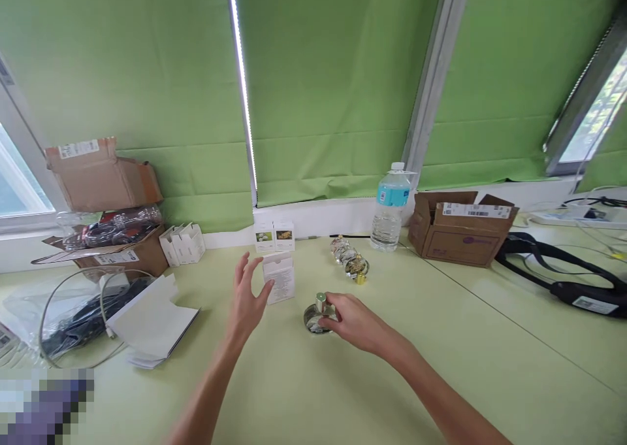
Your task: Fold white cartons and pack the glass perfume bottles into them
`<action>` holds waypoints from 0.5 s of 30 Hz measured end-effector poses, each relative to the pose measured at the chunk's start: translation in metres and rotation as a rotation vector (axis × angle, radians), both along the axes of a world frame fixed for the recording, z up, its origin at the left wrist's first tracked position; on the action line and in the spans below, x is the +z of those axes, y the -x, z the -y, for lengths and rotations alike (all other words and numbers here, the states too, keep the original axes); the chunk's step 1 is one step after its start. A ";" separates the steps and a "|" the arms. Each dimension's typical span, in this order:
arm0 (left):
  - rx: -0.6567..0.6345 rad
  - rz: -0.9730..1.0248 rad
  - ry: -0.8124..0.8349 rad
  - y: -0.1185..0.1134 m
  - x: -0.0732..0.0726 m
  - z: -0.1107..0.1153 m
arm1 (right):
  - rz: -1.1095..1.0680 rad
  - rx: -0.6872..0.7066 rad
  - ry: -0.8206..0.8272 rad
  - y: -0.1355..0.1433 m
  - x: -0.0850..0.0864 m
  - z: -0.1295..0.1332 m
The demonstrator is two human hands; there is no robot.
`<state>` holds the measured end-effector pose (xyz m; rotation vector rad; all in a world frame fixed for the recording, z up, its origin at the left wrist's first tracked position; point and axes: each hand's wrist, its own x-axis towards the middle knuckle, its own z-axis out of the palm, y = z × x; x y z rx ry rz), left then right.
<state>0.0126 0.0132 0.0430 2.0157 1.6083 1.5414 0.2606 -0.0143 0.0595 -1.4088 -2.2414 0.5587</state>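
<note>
My right hand (pixel 353 321) grips a small round glass perfume bottle (pixel 315 316) with a gold cap that rests on the pale green table (pixel 304 393). My left hand (pixel 249 298) hovers open, fingers spread, just left of a small white carton (pixel 279 276) standing upright, close to it but apart. Behind the carton stand two more small white boxes (pixel 274 236) with pictures on them. A short row of other glass perfume bottles (pixel 349 259) with gold caps lies beyond my right hand.
A water bottle (pixel 390 208) and an open cardboard box (pixel 459 227) stand at the back right. Black straps (pixel 558 265) lie far right. At left are stacked cardboard boxes (pixel 105 203), white cartons (pixel 183 243), folded white paper (pixel 151 321) and a bag with cables (pixel 73 314).
</note>
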 end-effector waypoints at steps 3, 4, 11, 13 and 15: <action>-0.120 0.020 0.059 0.003 -0.005 -0.010 | 0.009 -0.007 -0.015 0.000 -0.002 0.000; -0.138 0.037 0.053 0.002 -0.007 -0.011 | 0.013 -0.006 -0.017 0.000 -0.002 0.000; -0.163 -0.087 -0.015 -0.007 -0.009 0.002 | -0.115 0.012 0.017 -0.006 0.008 0.003; -0.186 -0.138 -0.047 -0.009 -0.006 0.009 | -0.244 0.018 0.004 -0.006 0.018 0.008; -0.216 -0.173 -0.073 -0.012 -0.002 0.015 | -0.389 0.024 -0.046 -0.005 0.028 0.015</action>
